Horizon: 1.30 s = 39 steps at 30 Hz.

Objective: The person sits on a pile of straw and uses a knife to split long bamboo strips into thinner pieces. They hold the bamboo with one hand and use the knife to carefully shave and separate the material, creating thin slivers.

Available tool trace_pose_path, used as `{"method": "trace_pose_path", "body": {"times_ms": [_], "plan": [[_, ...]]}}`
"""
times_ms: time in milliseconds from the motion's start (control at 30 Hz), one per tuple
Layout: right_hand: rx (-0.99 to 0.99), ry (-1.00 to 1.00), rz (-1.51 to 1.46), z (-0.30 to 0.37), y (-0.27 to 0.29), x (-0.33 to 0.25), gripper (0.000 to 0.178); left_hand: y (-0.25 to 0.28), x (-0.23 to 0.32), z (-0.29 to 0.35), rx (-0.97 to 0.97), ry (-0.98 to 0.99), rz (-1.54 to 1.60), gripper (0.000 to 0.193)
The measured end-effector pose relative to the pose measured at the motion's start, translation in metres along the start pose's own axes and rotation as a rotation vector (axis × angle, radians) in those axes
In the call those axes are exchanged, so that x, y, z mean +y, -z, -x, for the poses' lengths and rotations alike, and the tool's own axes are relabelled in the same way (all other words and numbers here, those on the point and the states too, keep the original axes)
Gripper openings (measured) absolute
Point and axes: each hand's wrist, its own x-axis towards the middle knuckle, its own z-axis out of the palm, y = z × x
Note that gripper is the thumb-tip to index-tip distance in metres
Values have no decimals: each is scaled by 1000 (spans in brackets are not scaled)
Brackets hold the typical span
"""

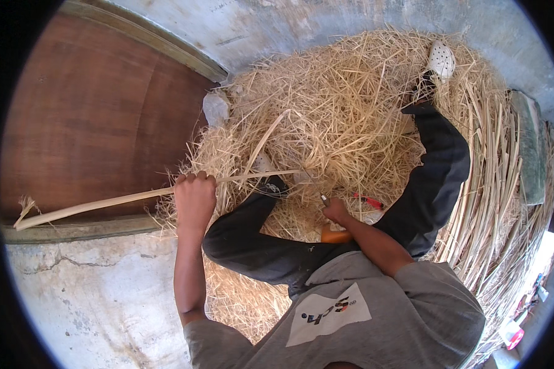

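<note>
My left hand (pixel 195 195) is closed in a fist around a long pale plant stalk (pixel 111 201). The stalk runs across the brown door panel on the left, and its thinner end reaches over the straw between my legs. Its far left tip is frayed and bent. My right hand (pixel 335 211) grips what looks like a knife (pixel 325 199), its thin blade pointing up and left toward the stalk's thin end. Whether blade and stalk touch, I cannot tell. Close to my right hand lie a red and black tool (pixel 370 201) and an orange object (pixel 335 235), partly hidden by my forearm.
Loose straw shavings (pixel 351 117) heap around my legs. Many long stalks (pixel 474 197) lie along the right, beside a greenish slab (pixel 529 147). A brown door panel (pixel 92 111) is at the left, with a stone block (pixel 215 109) by its corner. A wall (pixel 277 24) closes the far side.
</note>
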Motion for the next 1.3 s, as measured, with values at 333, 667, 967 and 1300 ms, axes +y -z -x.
{"method": "trace_pose_path", "body": {"times_ms": [333, 667, 967, 1300], "plan": [[-228, 355, -382, 67, 27, -204, 24, 3, 7, 3, -82, 4, -18, 11], [-121, -8, -91, -4, 1, -33, 21, 8, 12, 3, -47, -34, 21, 16], [-124, 363, -386, 32, 12, -150, 21, 16, 15, -12, -17, -57, -24, 8], [-51, -194, 28, -10, -8, 4, 32, 10, 7, -12, -26, -27, 12, 10]]}}
